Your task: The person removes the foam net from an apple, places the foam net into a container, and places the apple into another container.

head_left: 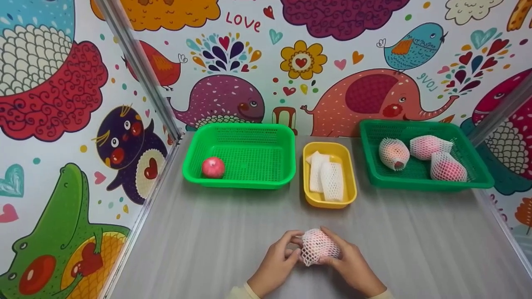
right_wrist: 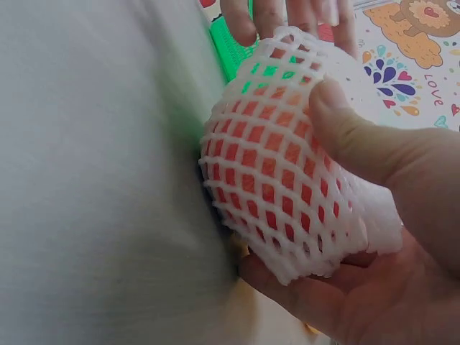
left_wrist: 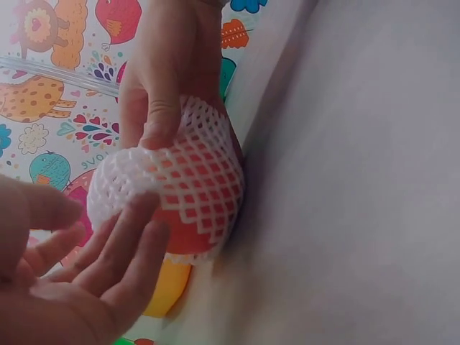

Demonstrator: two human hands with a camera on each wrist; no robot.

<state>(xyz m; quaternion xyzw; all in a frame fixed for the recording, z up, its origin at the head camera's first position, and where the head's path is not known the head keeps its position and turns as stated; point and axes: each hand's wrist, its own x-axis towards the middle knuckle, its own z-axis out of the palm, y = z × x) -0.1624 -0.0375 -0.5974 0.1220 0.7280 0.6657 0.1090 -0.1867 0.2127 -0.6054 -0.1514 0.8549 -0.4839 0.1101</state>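
A round red fruit (head_left: pixel 318 246) in a white foam net sleeve is held low over the grey table. My right hand (head_left: pixel 353 265) grips it from the right, thumb on the near side and fingers round the back. In the right wrist view, the sleeve (right_wrist: pixel 266 154) covers the fruit and its loose end gathers near the palm. My left hand (head_left: pixel 275 261) is at the other side, thumb and fingers spread apart. Its fingertips touch or nearly touch the net in the left wrist view, where the left fingers (left_wrist: pixel 118 255) look relaxed.
A bright green basket (head_left: pixel 243 184) at the back left holds one pomegranate-like red fruit (head_left: pixel 213 167). The yellow tub (head_left: pixel 330 204) in the middle holds two white foam sleeves (head_left: pixel 332 180). At the back right, a dark green basket (head_left: pixel 415 182) contains three netted fruits (head_left: pixel 430 147). Printed walls enclose the table.
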